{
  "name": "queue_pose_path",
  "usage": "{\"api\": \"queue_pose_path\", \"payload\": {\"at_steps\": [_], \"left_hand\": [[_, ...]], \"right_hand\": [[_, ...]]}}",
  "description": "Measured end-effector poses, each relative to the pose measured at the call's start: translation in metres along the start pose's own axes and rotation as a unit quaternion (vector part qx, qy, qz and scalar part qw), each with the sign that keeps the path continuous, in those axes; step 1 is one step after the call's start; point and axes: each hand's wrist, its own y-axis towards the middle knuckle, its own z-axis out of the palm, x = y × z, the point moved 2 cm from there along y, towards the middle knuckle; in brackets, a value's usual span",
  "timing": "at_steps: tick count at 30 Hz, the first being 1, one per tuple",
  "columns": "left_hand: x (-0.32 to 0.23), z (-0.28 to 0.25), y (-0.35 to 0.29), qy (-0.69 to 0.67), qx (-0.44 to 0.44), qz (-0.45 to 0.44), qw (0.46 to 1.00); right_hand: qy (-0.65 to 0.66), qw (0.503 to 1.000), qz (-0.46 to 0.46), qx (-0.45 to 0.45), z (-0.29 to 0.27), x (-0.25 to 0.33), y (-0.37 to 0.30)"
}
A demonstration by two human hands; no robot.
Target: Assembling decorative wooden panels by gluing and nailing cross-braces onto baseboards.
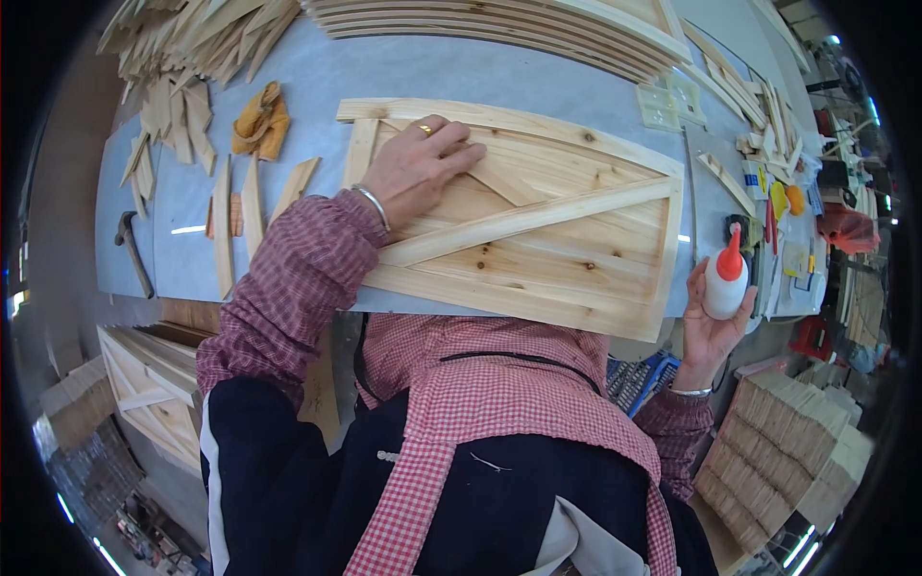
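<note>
A pale wooden panel with a raised frame and a long diagonal strip lies before me, overhanging the table's near edge. My left hand rests on its upper left part, fingers bent over a shorter diagonal wooden strip that runs down to the long one. The thumb's grip is hidden. Off the panel's right end, my right hand is closed round a white glue bottle. Its red nozzle points up and away from me.
Wooden strips lie heaped at the far left, near a yellow-brown glove and a hammer. Stacked panels stand along the far side. Tools and offcuts clutter the right. Bundled wood stands low at the right.
</note>
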Motion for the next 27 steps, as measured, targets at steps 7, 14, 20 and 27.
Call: {"api": "queue_pose_path", "payload": {"at_steps": [7,14,20,27], "left_hand": [[-0.004,0.002,0.003,-0.004,-0.001,0.013,1.000],[-0.001,0.001,0.002,0.005,0.011,0.000,1.000],[0.001,0.005,0.003,-0.033,0.011,-0.003,0.999],[-0.009,-0.014,0.012,-0.037,0.084,-0.030,0.995]], "right_hand": [[0.061,0.998,0.028,-0.002,-0.001,0.001,-0.004],[0.052,0.998,0.032,0.018,0.002,-0.003,-0.004],[-0.044,0.990,-0.109,-0.078,-0.007,0.009,-0.010],[-0.045,0.973,-0.211,-0.087,-0.014,0.065,-0.039]]}}
